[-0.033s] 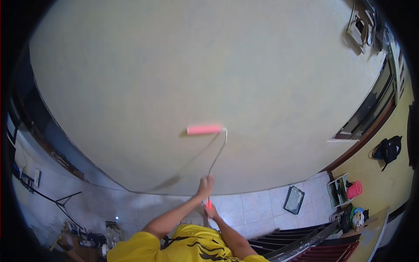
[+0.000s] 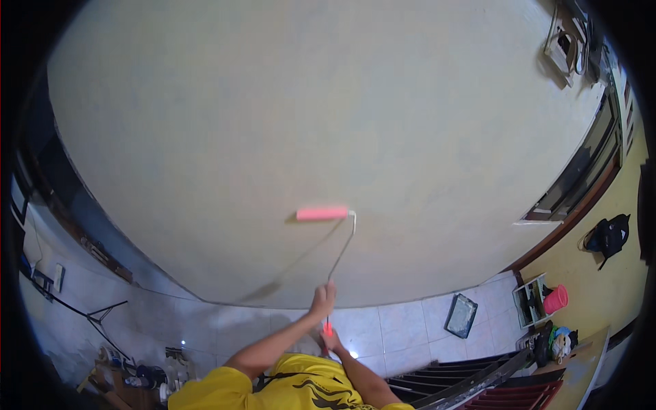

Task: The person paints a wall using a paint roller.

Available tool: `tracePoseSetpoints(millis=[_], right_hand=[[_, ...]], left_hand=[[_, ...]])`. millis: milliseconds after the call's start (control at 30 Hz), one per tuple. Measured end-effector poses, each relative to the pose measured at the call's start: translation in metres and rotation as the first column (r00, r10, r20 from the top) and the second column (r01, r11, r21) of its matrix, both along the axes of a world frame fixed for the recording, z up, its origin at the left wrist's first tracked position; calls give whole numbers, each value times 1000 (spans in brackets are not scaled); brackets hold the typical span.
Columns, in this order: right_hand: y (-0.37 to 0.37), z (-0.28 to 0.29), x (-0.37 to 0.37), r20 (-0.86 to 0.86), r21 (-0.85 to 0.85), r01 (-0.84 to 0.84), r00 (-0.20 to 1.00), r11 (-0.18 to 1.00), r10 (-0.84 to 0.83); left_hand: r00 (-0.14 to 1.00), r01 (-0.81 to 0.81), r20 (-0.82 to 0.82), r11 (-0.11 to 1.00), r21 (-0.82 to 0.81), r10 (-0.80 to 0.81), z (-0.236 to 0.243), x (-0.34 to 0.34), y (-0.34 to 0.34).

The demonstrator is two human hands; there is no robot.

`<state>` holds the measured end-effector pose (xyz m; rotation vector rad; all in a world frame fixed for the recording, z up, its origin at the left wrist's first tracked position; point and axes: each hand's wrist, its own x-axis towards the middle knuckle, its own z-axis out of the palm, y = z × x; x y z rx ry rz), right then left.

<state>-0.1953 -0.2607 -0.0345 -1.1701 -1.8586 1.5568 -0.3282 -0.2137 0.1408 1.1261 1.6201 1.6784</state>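
A paint roller (image 2: 321,214) with a pink sleeve lies level against the pale wall (image 2: 273,123), its thin metal frame bending down toward me. My left hand (image 2: 322,301) is closed round the roller's rod, the higher of my two hands. Just below it, my right hand (image 2: 331,339) grips the roller's handle, beside an orange-red part (image 2: 328,329). The lower end of the handle is partly hidden by my right hand. The roller and rod throw a slanting shadow to the left on the wall.
On the tiled floor to the right lies a dark paint tray (image 2: 461,316) with pale paint. Further right are a small shelf (image 2: 529,301) and a pink bucket (image 2: 556,298). Dark slatted metalwork (image 2: 458,379) stands near right; a thin black stand (image 2: 102,318) is at left.
The roller has slid a little down the wall. Both my hands have lowered slightly with it, keeping their grip.
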Motion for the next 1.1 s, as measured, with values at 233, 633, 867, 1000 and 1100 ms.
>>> tracePoseSetpoints(millis=[233,633,867,1000,1100], right_hand=[[-10,19,25,47,-430,72,997,900,-57],[104,237,-106,-162,-28,59,985,998,-63],[108,290,-135,-260,31,124,959,992,-112],[82,217,-118,-248,11,142,959,990,-135],[55,133,-86,-193,-102,171,963,980,-188]], left_hand=[[979,63,197,998,-11,-60,-3,18,-4],[995,-86,-23,967,240,94,257,-61,64],[968,227,62,955,191,-242,331,-83,62],[994,-71,-72,979,193,86,224,-66,57],[995,-5,-102,995,104,16,158,-38,39]])
